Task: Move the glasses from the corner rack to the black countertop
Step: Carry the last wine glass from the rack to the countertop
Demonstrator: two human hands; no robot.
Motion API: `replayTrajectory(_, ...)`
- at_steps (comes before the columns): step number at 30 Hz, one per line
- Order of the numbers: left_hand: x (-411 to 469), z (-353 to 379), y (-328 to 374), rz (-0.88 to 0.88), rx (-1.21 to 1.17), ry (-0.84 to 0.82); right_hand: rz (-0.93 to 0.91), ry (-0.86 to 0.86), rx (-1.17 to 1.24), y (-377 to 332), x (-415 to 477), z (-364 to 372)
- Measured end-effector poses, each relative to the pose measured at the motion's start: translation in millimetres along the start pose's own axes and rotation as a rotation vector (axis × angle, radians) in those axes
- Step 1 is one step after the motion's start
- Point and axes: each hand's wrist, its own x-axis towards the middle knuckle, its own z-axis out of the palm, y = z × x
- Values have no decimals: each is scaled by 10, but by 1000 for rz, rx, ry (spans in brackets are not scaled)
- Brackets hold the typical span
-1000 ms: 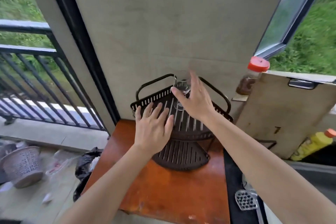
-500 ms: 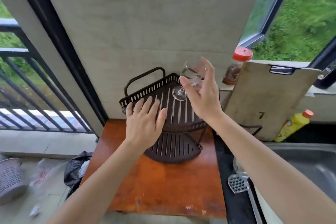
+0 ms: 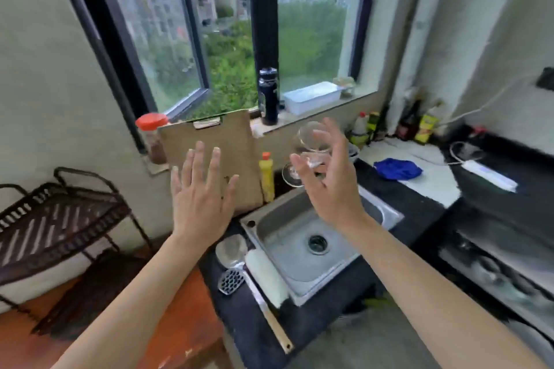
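My right hand (image 3: 331, 186) grips a clear stemmed glass (image 3: 311, 144) by its stem, tilted on its side, in the air above the back of the steel sink (image 3: 287, 237). The glass's round foot points left and its bowl points up and right. My left hand (image 3: 202, 195) hovers open and flat, fingers spread, in front of the wooden cutting board (image 3: 215, 159), holding nothing. The dark metal corner rack (image 3: 57, 216) stands at the left edge on the orange wooden table (image 3: 168, 320); I see no glass on its visible shelf. The black countertop (image 3: 413, 204) runs around the sink and to the right.
A yellow bottle (image 3: 266, 177) stands beside the cutting board. A red-lidded jar (image 3: 151, 138) and a black bottle (image 3: 268, 96) sit on the window sill. A blue cloth (image 3: 397, 169) and a white power strip (image 3: 491, 175) lie on the counter at right. Utensils (image 3: 230, 278) lie left of the sink.
My right hand lifted the glass off the rack and carried it right, over the sink. My view swung right from the rack to the counter. My left hand left the rack and hangs open.
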Motion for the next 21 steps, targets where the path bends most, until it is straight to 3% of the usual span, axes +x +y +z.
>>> replayTrajectory(9,-272,733,3962,455,-326,-144,254,372,-428,727,-1067,-3827)
replayTrajectory(16,-543,1239,6068,782,-462,-222,436,635,-580,1110,-1776,-5537)
replayTrajectory(21,-583,1782,7401,949,-546,-294,544,719,-724,1504,-1971,-6513)
